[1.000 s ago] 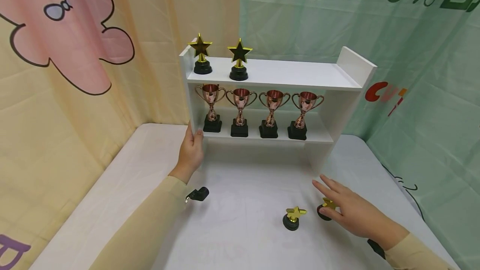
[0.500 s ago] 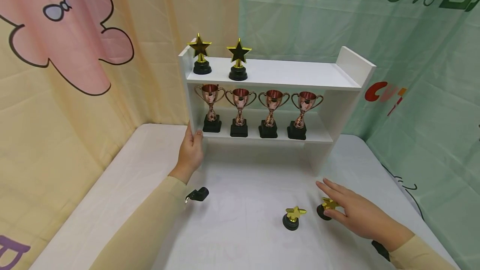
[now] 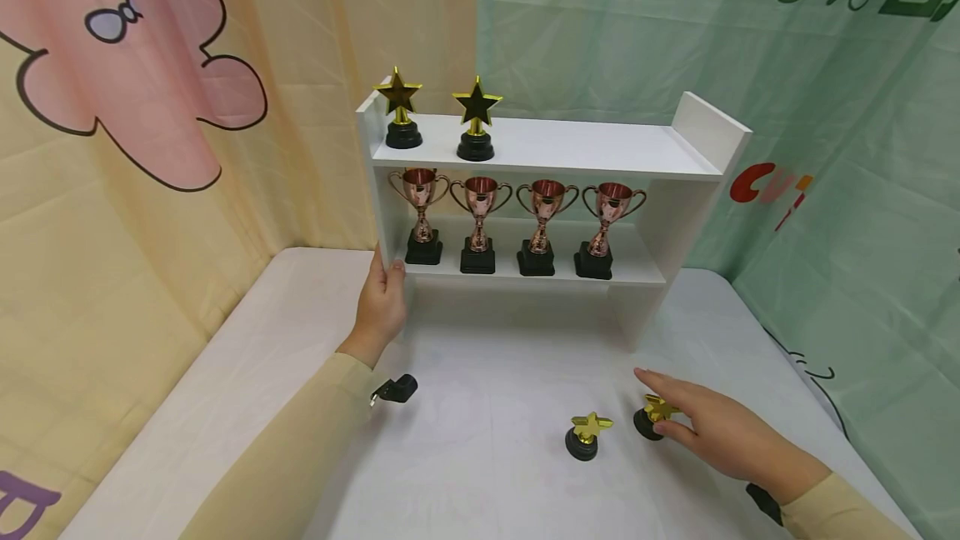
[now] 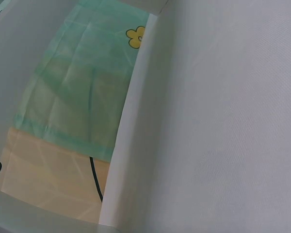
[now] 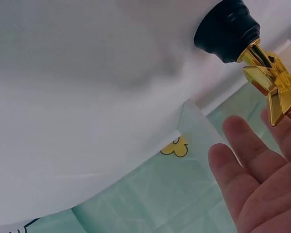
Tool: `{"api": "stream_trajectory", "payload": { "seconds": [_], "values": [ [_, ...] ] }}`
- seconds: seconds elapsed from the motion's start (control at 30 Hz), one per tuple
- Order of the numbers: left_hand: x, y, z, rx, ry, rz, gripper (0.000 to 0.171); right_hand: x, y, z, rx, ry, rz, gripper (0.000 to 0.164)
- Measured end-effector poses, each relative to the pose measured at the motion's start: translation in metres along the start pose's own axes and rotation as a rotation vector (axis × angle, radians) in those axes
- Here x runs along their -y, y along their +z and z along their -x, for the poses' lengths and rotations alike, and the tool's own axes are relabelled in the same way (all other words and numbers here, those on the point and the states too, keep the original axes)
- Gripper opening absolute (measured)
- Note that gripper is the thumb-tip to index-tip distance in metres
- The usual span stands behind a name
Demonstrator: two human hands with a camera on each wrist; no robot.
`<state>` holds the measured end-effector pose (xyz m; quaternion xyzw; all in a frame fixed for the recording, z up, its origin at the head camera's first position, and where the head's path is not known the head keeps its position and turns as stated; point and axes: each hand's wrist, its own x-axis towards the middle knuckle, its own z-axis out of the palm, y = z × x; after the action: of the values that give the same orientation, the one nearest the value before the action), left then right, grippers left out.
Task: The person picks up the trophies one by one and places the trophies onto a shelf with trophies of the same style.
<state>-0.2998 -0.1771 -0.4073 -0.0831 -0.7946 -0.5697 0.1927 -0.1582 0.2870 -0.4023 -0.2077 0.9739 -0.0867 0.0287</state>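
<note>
My left hand grips the left side panel of a white shelf, thumb on the near face. Over a star trophy on the table hovers my right hand, its fingers extended and the thumb beside the gold star. In the right wrist view, that star trophy stands next to loosely spread fingers, not gripped. A second star trophy stands to its left. Two more, a star trophy and another star trophy, stand on the shelf's top board.
Several bronze cup trophies, such as the leftmost cup trophy, line the lower board. The white table is bordered by a beige curtain on the left and a green curtain on the right. A black wrist strap piece hangs by the left sleeve.
My right hand has shifted slightly right and down, and its fingers have drawn closer together over the right star trophy. The left hand, shelf and trophies have stayed put.
</note>
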Motion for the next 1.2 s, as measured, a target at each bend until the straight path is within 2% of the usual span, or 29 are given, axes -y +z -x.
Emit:
{"api": "stream_trajectory", "payload": {
  "seconds": [0.3,0.57,0.8,1.2],
  "values": [
    [0.001,0.000,0.000,-0.008,0.002,0.005,0.057,-0.004,0.003,-0.002,0.059,0.072,-0.049,0.076],
    [0.001,0.000,-0.001,-0.011,-0.005,-0.011,0.058,-0.007,0.006,-0.001,0.046,0.067,-0.049,0.069],
    [0.000,0.000,-0.001,-0.005,-0.002,-0.007,0.057,-0.009,0.010,-0.003,0.017,0.026,-0.040,0.064],
    [0.000,0.001,-0.001,-0.010,0.002,-0.002,0.058,-0.010,0.014,-0.005,0.015,0.080,-0.051,0.071]
  ]
}}
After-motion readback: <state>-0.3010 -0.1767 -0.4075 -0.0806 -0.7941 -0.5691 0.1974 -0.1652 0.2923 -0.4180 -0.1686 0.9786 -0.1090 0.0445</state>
